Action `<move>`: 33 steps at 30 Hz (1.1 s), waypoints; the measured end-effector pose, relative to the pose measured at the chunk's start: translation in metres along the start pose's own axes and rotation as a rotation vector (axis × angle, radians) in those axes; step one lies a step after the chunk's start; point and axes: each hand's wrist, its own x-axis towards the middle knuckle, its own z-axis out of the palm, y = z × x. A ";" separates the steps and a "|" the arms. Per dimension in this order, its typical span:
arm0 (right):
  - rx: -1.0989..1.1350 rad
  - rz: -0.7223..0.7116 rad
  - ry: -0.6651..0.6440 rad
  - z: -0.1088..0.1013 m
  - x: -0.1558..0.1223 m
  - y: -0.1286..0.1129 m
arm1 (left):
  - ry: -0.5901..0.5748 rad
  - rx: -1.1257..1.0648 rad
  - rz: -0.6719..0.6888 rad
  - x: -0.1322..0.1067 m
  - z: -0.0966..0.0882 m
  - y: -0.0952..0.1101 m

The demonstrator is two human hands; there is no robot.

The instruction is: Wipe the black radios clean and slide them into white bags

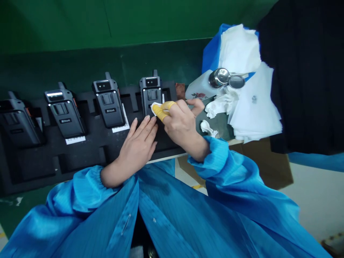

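Several black handheld radios stand in a black foam tray (88, 157). The rightmost radio (151, 94) is nearest my hands. My right hand (180, 123), with a yellow finger cot on the index finger, pinches a small white cloth (156, 107) against that radio's lower face. My left hand (139, 141) lies flat with fingers stretched out on the tray just below the same radio, touching its base. Both arms wear blue smock sleeves.
More radios (109, 104) (64, 113) (16, 123) stand to the left in the tray. At the right lie a stack of white cloths (249, 104), a metal pump dispenser (221, 77) and crumpled wipes (208, 127). A dark garment (309, 71) hangs at the far right.
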 end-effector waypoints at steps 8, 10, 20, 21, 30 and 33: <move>-0.202 0.382 0.274 0.012 -0.005 0.113 | 0.015 -0.027 0.008 -0.001 0.003 -0.001; -0.319 0.507 0.272 0.019 0.000 0.145 | 0.045 -0.031 0.013 -0.003 0.001 -0.001; -0.289 0.515 0.330 0.008 0.016 0.128 | 0.147 0.038 -0.129 -0.046 -0.029 -0.019; -0.266 0.468 0.389 0.006 0.023 0.113 | 0.153 0.049 -0.149 -0.049 -0.029 -0.022; 0.158 -0.019 -0.009 0.006 0.104 -0.038 | 0.166 0.097 -0.179 -0.053 -0.020 -0.032; 0.171 -0.099 -0.145 0.014 0.120 -0.056 | 0.169 0.114 -0.172 -0.052 -0.021 -0.031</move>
